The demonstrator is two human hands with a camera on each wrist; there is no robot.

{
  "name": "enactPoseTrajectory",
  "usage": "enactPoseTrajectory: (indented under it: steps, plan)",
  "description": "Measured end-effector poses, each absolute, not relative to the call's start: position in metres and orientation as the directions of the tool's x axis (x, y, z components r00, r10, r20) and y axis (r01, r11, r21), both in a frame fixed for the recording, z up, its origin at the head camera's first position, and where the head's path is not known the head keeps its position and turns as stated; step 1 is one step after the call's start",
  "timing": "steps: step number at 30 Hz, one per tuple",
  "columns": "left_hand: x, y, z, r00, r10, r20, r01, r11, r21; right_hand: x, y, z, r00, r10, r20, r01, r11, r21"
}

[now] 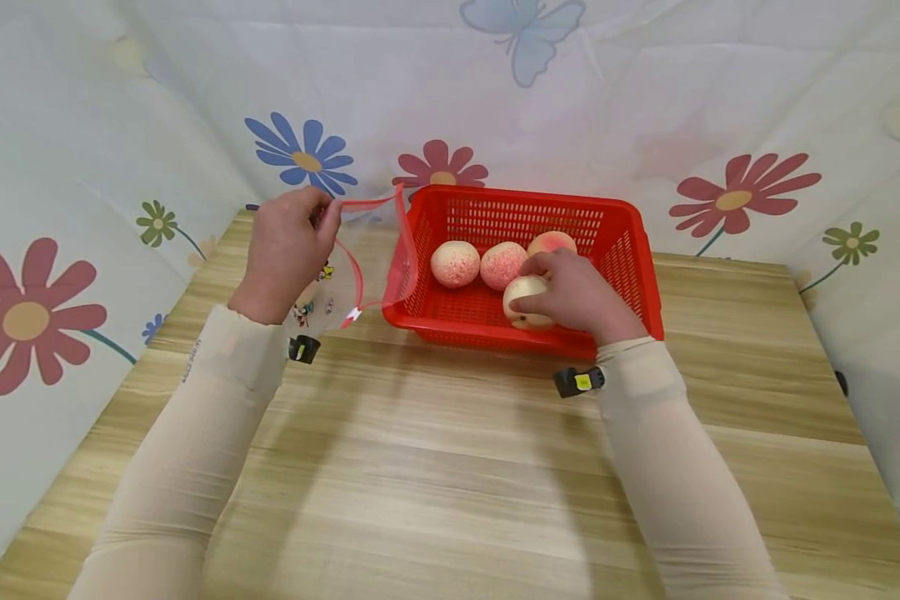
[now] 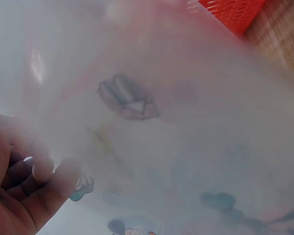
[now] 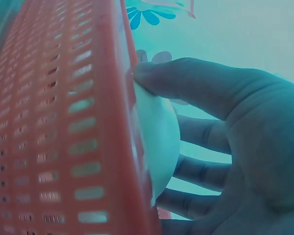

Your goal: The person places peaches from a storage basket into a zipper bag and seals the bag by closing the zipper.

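Note:
My left hand [image 1: 288, 246] pinches the rim of a clear zip bag with red edging [image 1: 407, 250], left of the red basket [image 1: 487, 331]. The bag's mouth gapes toward the basket, and small cartoon prints show on its side. In the left wrist view the hazy bag film [image 2: 186, 142] fills most of the picture. My right hand [image 1: 581, 296] reaches over the basket's near rim and grips a pale peach [image 1: 523, 298]. The right wrist view shows thumb and fingers around this peach [image 3: 159, 139], partly hidden behind the rim. Three more pinkish peaches [image 1: 503, 264] lie in the basket.
The basket stands on a wood-grain table [image 1: 420, 467], close to a flower-printed cloth [image 1: 570, 117] hanging behind and at the sides. The basket's slotted walls [image 3: 44, 122] rise around the peaches. A white zip slider [image 1: 353, 315] sits at the bag's lower edge.

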State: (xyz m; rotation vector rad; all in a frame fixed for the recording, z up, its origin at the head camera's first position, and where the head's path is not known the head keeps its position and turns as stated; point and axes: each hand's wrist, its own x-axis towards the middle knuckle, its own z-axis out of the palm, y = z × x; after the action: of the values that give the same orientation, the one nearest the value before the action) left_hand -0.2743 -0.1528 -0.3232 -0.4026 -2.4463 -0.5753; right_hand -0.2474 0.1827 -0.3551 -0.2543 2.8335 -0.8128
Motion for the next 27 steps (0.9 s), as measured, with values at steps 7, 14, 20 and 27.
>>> enactPoseTrajectory:
  steps: [7, 14, 20, 27]
  plan:
    - [-0.274, -0.153, -0.324, -0.779, 0.154, 0.608, 0.409, 0.86, 0.306, -0.249, 0.176, -0.356, -0.974, -0.221, -0.057, -0.139, 0.774, -0.618]
    - [-0.274, -0.153, -0.323, -0.774, 0.158, 0.613, 0.41, 0.863, 0.296, -0.249, 0.166, -0.357, -0.978, -0.209, -0.003, -0.15, 0.712, -0.685]
    - [-0.275, -0.153, -0.324, -0.772, 0.158, 0.616, 0.411, 0.864, 0.293, -0.248, 0.155, -0.358, -0.979, -0.201, 0.037, -0.162, 0.651, -0.742]
    - [-0.276, -0.153, -0.325, -0.774, 0.156, 0.614, 0.408, 0.864, 0.295, -0.248, 0.141, -0.358, -0.984, -0.168, 0.057, -0.153, 0.638, -0.755]
